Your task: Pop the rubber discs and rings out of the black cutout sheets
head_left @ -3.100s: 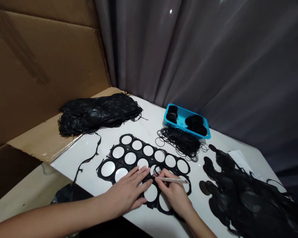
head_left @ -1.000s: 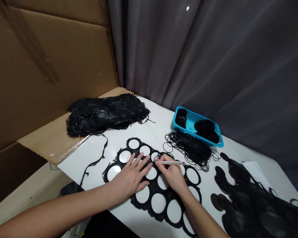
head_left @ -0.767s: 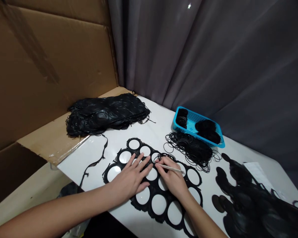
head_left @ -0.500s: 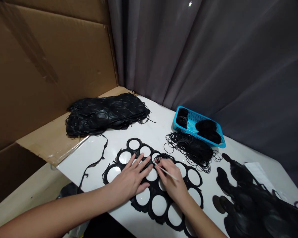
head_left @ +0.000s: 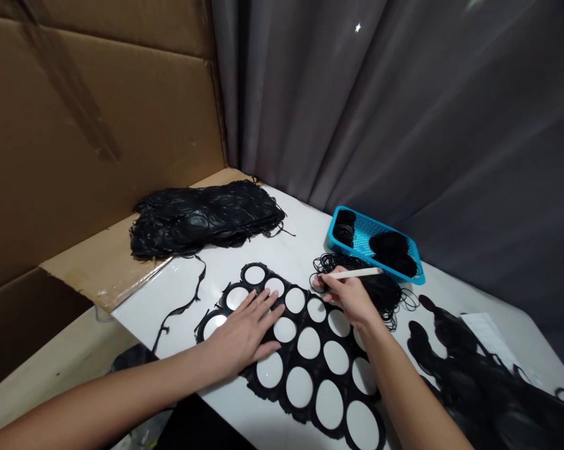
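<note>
Pressing: the left hand (head_left: 239, 337) lies flat on a punched black rubber sheet (head_left: 316, 370), its fingers (head_left: 263, 306) spread wide and gripping nothing.
Holding: the right hand (head_left: 350, 294) sits past the sheet's far edge, its fingers (head_left: 331, 281) closed narrow around a pale wooden stick (head_left: 357, 272) that lies almost level.
Sheet: flat on the white worktop (head_left: 282, 228), in front of both hands' wrists, with rows of round holes showing white through them.
Rings: a loose tangle of thin black rubber rings (head_left: 380, 289) lies just beyond the sheet, right under the hand and stick.
Basket: a bright blue plastic basket (head_left: 389, 265) sits behind the tangle, holding bundles of black rings (head_left: 387, 245).
Left side: a stack of black punched sheets (head_left: 202, 219) rests at the worktop's back corner — a thin black strip (head_left: 198, 281) trails from it.
Right side: a heaped pile of black sheets (head_left: 474, 387) lies near a white paper (head_left: 488, 331).
Backdrop: brown cardboard (head_left: 99, 125) and a grey curtain (head_left: 404, 125).
</note>
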A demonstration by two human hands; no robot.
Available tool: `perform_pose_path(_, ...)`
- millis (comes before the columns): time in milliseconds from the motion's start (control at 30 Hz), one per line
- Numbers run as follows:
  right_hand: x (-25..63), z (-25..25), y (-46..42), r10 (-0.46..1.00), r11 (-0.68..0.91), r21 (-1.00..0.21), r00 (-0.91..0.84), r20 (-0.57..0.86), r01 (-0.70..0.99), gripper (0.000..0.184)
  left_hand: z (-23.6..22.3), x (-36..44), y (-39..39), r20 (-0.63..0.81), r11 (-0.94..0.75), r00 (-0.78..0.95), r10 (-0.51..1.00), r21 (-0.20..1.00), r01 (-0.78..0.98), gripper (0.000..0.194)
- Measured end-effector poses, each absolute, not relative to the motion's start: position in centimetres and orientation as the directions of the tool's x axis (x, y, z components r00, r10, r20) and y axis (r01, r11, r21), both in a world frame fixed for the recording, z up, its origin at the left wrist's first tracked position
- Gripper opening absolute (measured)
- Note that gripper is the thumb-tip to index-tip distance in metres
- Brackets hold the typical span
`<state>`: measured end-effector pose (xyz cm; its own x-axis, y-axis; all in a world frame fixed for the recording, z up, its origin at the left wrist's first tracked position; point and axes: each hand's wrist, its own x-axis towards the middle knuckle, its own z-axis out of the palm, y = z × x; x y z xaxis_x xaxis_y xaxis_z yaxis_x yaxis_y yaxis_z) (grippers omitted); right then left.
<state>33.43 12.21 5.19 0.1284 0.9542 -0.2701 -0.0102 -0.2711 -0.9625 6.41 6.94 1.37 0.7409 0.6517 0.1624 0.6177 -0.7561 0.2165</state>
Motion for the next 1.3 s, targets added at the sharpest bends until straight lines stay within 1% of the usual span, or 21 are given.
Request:
perform_pose_path(67, 31.7, 5.1, 12.0, 0.947, -0.31, -0.946, 0.057, -0.316, -0.098, 0.036, 1.8, 5.8, 7.4, 0.177, -0.736, 0.715, 0.676, 0.215, 0.642, 0.059)
perform_pose_path(167, 29.2, 5.0, 11.6, 0.933, -0.358, -0.886, -0.064, -0.355, -0.294, 0.036, 2.1, 4.7, 7.9, 0.188, -0.719, 0.695, 0.694, 0.216, 0.66, 0.05)
perform_pose_path(200, 28.5, 4.8, 11.3, 0.931, -0.365, -0.874, -0.107, -0.35, -0.322, 0.036, 2.0, 4.4, 7.9, 0.183, -0.72, 0.697, 0.693, 0.211, 0.661, 0.048)
perform_pose_path(233, 27.9, 4.6, 11.1, 0.931, -0.364, -0.879, -0.146, -0.334, -0.309, 0.035, 2.0, 4.2, 7.9, 0.177, -0.723, 0.702, 0.69, 0.202, 0.66, 0.047)
perform_pose_path(267, 27.4, 4.4, 10.8, 0.936, -0.344, -0.905, -0.171, -0.309, -0.249, 0.032, 1.9, 4.0, 7.9, 0.171, -0.726, 0.706, 0.687, 0.191, 0.66, 0.047)
perform_pose_path(333, 26.5, 3.9, 10.2, 0.956, -0.234, -0.972, -0.184, -0.228, -0.008, 0.025, 1.6, 3.8, 7.7, 0.168, -0.731, 0.711, 0.683, 0.171, 0.661, 0.048)
perform_pose_path(400, 26.0, 3.5, 9.7, 0.97, -0.097, -0.969, -0.195, -0.143, 0.228, 0.02, 1.3, 3.8, 7.6, 0.173, -0.728, 0.707, 0.686, 0.163, 0.666, 0.05)
perform_pose_path(467, 25.7, 3.4, 9.5, 0.972, -0.014, -0.935, -0.214, -0.095, 0.355, 0.019, 1.0, 3.9, 7.4, 0.18, -0.724, 0.701, 0.69, 0.164, 0.67, 0.052)
perform_pose_path(533, 25.7, 3.3, 9.5, 0.972, 0.022, -0.917, -0.222, -0.073, 0.399, 0.019, 0.9, 4.0, 7.4, 0.181, -0.722, 0.699, 0.692, 0.165, 0.672, 0.053)
perform_pose_path(733, 25.8, 2.9, 9.9, 0.97, 0.106, -0.883, -0.242, -0.008, 0.458, 0.018, 0.9, 4.0, 7.4, 0.182, -0.721, 0.698, 0.693, 0.156, 0.675, 0.054)
perform_pose_path(833, 25.3, 2.7, 9.3, 0.95, 0.246, -0.837, -0.294, 0.107, 0.488, 0.018, 0.9, 3.9, 7.4, 0.179, -0.722, 0.699, 0.692, 0.145, 0.677, 0.055)
perform_pose_path(900, 24.9, 2.6, 9.0, 0.911, 0.361, -0.787, -0.37, 0.183, 0.5, 0.017, 0.8, 3.9, 7.4, 0.188, -0.716, 0.692, 0.697, 0.139, 0.684, 0.055)
perform_pose_path(933, 24.9, 2.7, 9.1, 0.902, 0.384, -0.78, -0.382, 0.201, 0.494, 0.014, 0.8, 4.0, 7.3, 0.192, -0.712, 0.687, 0.701, 0.137, 0.689, 0.055)
perform_pose_path(967, 25.2, 2.8, 9.4, 0.91, 0.373, -0.79, -0.356, 0.211, 0.486, 0.011, 0.8, 4.0, 7.3, 0.193, -0.708, 0.682, 0.705, 0.135, 0.693, 0.054)
perform_pose_path(1033, 26.3, 3.0, 10.9, 0.958, 0.279, -0.844, -0.198, 0.209, 0.459, 0.011, 0.8, 4.1, 7.3, 0.185, -0.701, 0.677, 0.712, 0.133, 0.701, 0.053)
perform_pose_path(1100, 28.1, 3.3, 13.1, 0.981, 0.166, -0.889, 0.019, 0.192, 0.428, 0.019, 0.8, 4.2, 7.2, 0.176, -0.694, 0.672, 0.719, 0.135, 0.707, 0.054)
perform_pose_path(1167, 29.9, 3.5, 15.3, 0.978, 0.093, -0.919, 0.136, 0.155, 0.384, 0.022, 0.9, 4.2, 7.2, 0.175, -0.691, 0.669, 0.723, 0.147, 0.708, 0.055)
perform_pose_path(1233, 30.6, 3.6, 16.9, 0.985, 0.022, -0.951, 0.155, 0.074, 0.309, 0.024, 1.0, 4.2, 7.2, 0.182, -0.692, 0.668, 0.721, 0.162, 0.703, 0.054)
perform_pose_path(1300, 29.9, 3.6, 17.5, 0.995, -0.046, -0.974, 0.094, -0.026, 0.22, 0.028, 1.2, 3.9, 7.2, 0.191, -0.696, 0.67, 0.718, 0.168, 0.698, 0.053)
